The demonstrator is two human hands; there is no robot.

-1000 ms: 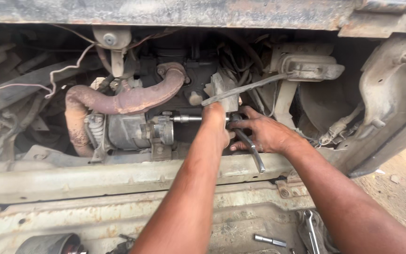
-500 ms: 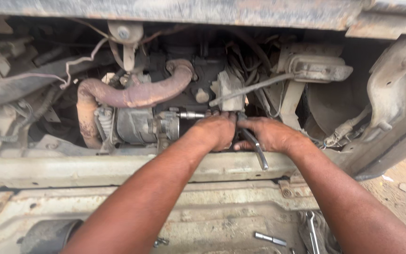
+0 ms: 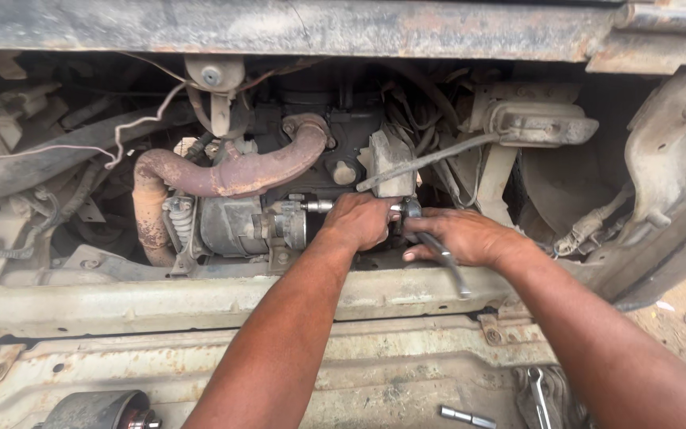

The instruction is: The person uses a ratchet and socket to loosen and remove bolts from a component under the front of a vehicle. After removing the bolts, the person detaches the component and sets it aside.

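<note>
The open engine bay (image 3: 65, 103) is the only container here, a dark cavity under a rusty panel. Inside it lie a rusty bent pipe (image 3: 232, 175), a grey starter motor (image 3: 236, 226) below the pipe, black hoses (image 3: 33, 171) and thin wires on the far left, and a grey bracket (image 3: 537, 127) on the upper right.

The left hand (image 3: 363, 221) is clenched at the right end of the starter motor, fingers curled down over a part that the hand hides, so I cannot tell exactly what it grips. The starter motor lies directly left of this hand and touches it; a short metal stud (image 3: 317, 206) sticks out just beside the knuckles.

The right hand (image 3: 458, 236) is closed around a ratchet wrench (image 3: 438, 250). The head of the wrench sits just left of the fingers, between the two hands, close to the left hand. The handle passes under the palm and comes out below the hand, pointing down and to the right over the pale dusty crossbeam (image 3: 160, 298).

Below both forearms, on the dusty floor plate (image 3: 398, 365), a small socket extension (image 3: 466, 415) and some wrenches (image 3: 541, 393) lie well apart from the hands.
</note>
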